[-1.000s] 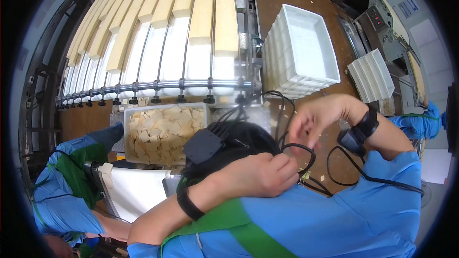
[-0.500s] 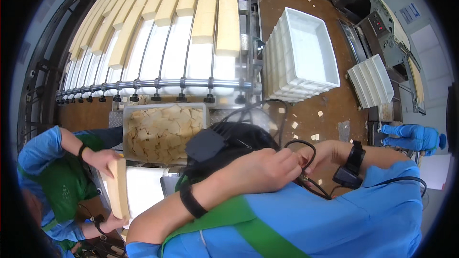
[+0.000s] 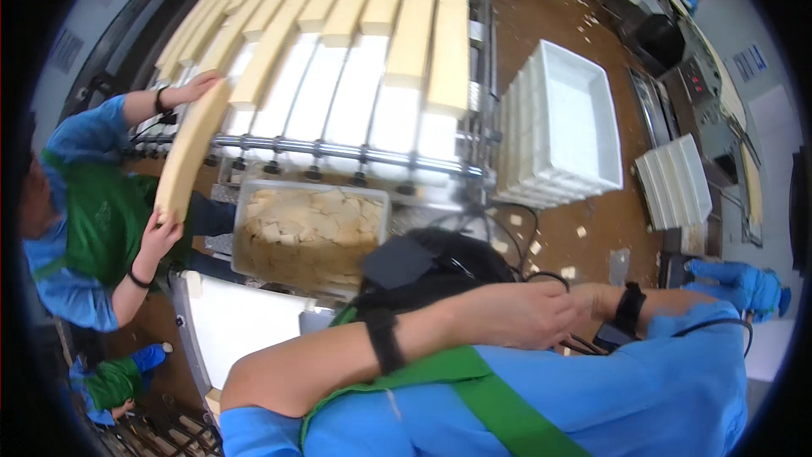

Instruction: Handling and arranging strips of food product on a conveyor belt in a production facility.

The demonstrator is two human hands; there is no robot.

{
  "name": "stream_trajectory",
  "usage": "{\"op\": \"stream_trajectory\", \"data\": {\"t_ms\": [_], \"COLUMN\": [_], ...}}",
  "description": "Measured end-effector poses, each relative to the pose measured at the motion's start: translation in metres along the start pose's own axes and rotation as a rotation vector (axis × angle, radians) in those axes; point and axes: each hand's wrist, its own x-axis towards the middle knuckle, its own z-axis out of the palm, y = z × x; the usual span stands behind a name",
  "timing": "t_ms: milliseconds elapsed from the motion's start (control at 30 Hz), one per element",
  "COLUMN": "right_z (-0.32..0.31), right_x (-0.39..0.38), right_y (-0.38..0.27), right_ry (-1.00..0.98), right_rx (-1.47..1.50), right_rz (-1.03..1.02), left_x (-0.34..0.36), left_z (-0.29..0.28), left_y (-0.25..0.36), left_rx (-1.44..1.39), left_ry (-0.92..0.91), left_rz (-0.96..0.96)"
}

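Observation:
My left hand (image 3: 518, 315) is closed, its fingers curled together in front of my body. Pressed against it is my right hand (image 3: 589, 305), whose fingers are mostly hidden behind the left. A thin black cable (image 3: 550, 276) loops out from between the two hands, and more of it hangs below them. What the fingertips pinch on the cable is hidden. Black bands circle both wrists, and a small dark device sits by the right one. Just beyond my left forearm lies a black bag-like bundle (image 3: 440, 262) with a flat dark box (image 3: 397, 261) on it.
A co-worker at left holds a long pale-yellow block (image 3: 193, 152) in both hands. Similar blocks lie on the white conveyor (image 3: 338, 93) ahead. A tub (image 3: 238, 241) holds flat pale scraps. White crates (image 3: 516, 131) are stacked at right. Scraps litter the brown floor (image 3: 584, 220).
My view has shifted, so the scene sits farther right. My hands have drawn closer together. The co-worker's block has moved up and away, from the white surface toward the conveyor's end.

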Motion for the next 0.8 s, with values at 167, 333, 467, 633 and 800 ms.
{"op": "stream_trajectory", "data": {"t_ms": [167, 333, 467, 633, 800], "right_z": [0.004, 0.007, 0.012, 0.021, 0.027], "right_x": [0.044, 0.072, 0.099, 0.132, 0.139], "right_y": [-0.050, -0.090, -0.107, -0.122, -0.123], "right_ry": [-0.082, -0.123, -0.178, -0.247, -0.266], "right_rx": [-0.104, -0.155, -0.180, -0.215, -0.203], "right_rz": [0.101, 0.161, 0.223, 0.318, 0.348], "left_x": [0.005, -0.003, -0.003, 0.001, 0.000], "left_z": [0.020, 0.025, 0.034, 0.044, 0.031], "left_y": [0.007, 0.006, 0.008, 0.009, 0.011], "left_rx": [0.036, -0.119, -0.121, -0.128, -0.213], "left_ry": [0.004, 0.002, 0.171, 0.269, 0.276], "left_rz": [0.026, -0.081, -0.088, -0.029, 0.042]}}
